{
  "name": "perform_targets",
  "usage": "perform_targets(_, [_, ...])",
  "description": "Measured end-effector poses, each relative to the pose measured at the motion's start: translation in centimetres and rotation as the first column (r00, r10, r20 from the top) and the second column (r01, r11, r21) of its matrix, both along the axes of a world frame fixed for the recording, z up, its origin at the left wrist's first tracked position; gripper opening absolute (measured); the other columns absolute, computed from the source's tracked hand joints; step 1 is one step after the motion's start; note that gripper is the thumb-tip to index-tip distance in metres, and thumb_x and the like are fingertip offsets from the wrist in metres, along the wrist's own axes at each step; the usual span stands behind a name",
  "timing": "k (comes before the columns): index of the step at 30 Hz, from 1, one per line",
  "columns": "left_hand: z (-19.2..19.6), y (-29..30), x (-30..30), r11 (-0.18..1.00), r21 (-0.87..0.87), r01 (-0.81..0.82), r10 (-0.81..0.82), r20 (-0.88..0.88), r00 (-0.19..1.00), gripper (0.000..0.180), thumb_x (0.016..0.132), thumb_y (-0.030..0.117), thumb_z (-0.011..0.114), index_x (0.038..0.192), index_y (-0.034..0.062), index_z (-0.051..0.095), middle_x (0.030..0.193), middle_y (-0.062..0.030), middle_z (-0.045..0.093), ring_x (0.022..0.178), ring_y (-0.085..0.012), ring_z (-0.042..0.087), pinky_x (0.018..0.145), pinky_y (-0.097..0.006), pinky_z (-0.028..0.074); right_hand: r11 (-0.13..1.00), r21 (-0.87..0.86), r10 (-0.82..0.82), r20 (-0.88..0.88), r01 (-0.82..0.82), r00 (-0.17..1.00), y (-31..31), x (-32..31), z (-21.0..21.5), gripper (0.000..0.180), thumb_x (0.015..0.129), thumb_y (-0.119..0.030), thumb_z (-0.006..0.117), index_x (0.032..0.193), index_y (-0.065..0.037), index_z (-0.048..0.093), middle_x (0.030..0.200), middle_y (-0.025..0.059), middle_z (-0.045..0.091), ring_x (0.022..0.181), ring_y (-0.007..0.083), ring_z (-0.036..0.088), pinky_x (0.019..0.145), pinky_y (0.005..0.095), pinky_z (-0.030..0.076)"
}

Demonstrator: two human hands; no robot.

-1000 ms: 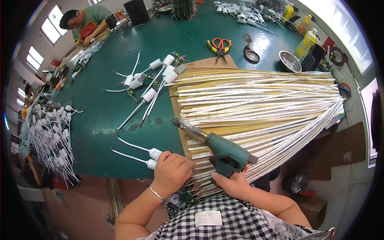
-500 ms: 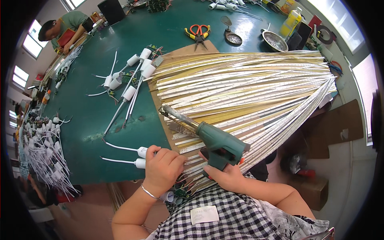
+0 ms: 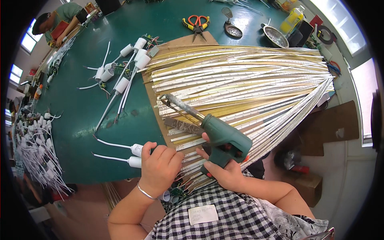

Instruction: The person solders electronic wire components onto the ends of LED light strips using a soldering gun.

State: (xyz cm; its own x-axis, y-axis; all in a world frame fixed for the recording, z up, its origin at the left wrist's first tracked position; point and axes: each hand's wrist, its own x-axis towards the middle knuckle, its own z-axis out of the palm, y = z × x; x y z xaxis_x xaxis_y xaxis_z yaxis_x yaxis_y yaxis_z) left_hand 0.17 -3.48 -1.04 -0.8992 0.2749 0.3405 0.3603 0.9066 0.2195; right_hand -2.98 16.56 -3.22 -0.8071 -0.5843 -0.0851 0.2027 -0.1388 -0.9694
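My right hand [image 3: 222,170] grips a green soldering gun [image 3: 222,134] by its handle, with its metal tip [image 3: 166,99] resting over the left ends of a wide fan of white and yellow LED strips [image 3: 244,84]. These strips lie on a brown board [image 3: 154,104]. My left hand [image 3: 160,164] is closed at the board's near left corner, on a white capped cable end [image 3: 137,150]. A second white cable end [image 3: 135,161] lies just beside it.
Several white capped cables [image 3: 120,80] lie on the green table [image 3: 80,100]. Orange-handled scissors [image 3: 196,22], a metal bowl [image 3: 275,37] and a yellow bottle [image 3: 291,20] stand at the far side. A heap of wired white parts [image 3: 36,148] sits left. Another person [image 3: 60,20] works far left.
The soldering gun's tip has shifted slightly along the strip ends. My left hand stays at the white cable ends near the board corner.
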Motion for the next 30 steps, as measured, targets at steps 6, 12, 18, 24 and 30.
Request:
perform_targets(6, [-0.8,-0.2,0.5,0.996,0.083,-0.014,0.015,-0.023,1.000,0.023,0.060,0.007,0.070,0.081,0.0129,0.063,0.073,0.0030,0.056,0.072,-0.0156,0.055,0.085,-0.041,0.033,1.000,-0.008,0.022,-0.039,-0.023,0.999,0.1,0.0,-0.4,0.065,0.085,0.010,0.045,0.142,-0.008,0.019,0.148,0.0109,0.021,0.138,0.0194,0.019,0.110,0.0497,0.028])
perform_targets(12, [-0.3,0.1,0.4,1.000,0.023,-0.010,0.011,-0.030,0.999,0.022,0.062,0.005,0.069,0.081,0.0131,0.064,0.073,0.0038,0.056,0.072,-0.0147,0.055,0.086,-0.041,0.033,1.000,-0.009,0.015,-0.031,-0.016,0.999,0.1,0.2,-0.2,0.065,0.085,0.010,0.045,0.142,-0.009,0.021,0.146,0.0100,0.024,0.137,0.0189,0.020,0.110,0.0496,0.029])
perform_targets(18, [-0.3,0.3,0.6,1.000,-0.002,-0.031,0.031,-0.027,0.999,0.019,0.065,0.005,0.068,0.081,0.0135,0.063,0.073,0.0034,0.056,0.074,-0.0154,0.055,0.087,-0.041,0.033,0.991,-0.102,-0.087,0.040,0.091,0.995,-0.3,-0.1,0.7,0.063,0.083,0.010,0.046,0.140,-0.008,0.023,0.141,0.0136,0.031,0.134,0.0220,0.028,0.106,0.0498,0.035])
perform_targets(24, [-0.4,0.3,0.7,0.999,0.039,-0.029,0.030,-0.030,0.999,0.020,0.065,0.005,0.069,0.082,0.0135,0.063,0.075,0.0028,0.057,0.074,-0.0161,0.055,0.087,-0.041,0.034,0.927,-0.277,-0.190,0.235,0.253,0.953,1.3,-0.7,3.2,0.054,0.084,0.010,0.047,0.134,-0.001,0.031,0.136,0.0146,0.040,0.122,0.0255,0.045,0.100,0.0402,0.042])
perform_targets(30, [-0.4,0.3,0.6,0.991,0.115,-0.068,0.079,-0.095,0.992,0.017,0.066,0.005,0.069,0.078,0.0139,0.062,0.073,0.0019,0.057,0.073,-0.0167,0.056,0.084,-0.040,0.034,0.890,-0.271,-0.312,0.225,0.367,0.923,4.3,0.5,3.2,0.048,0.083,0.008,0.047,0.129,0.002,0.035,0.130,0.0189,0.044,0.113,0.0295,0.054,0.093,0.0445,0.048])
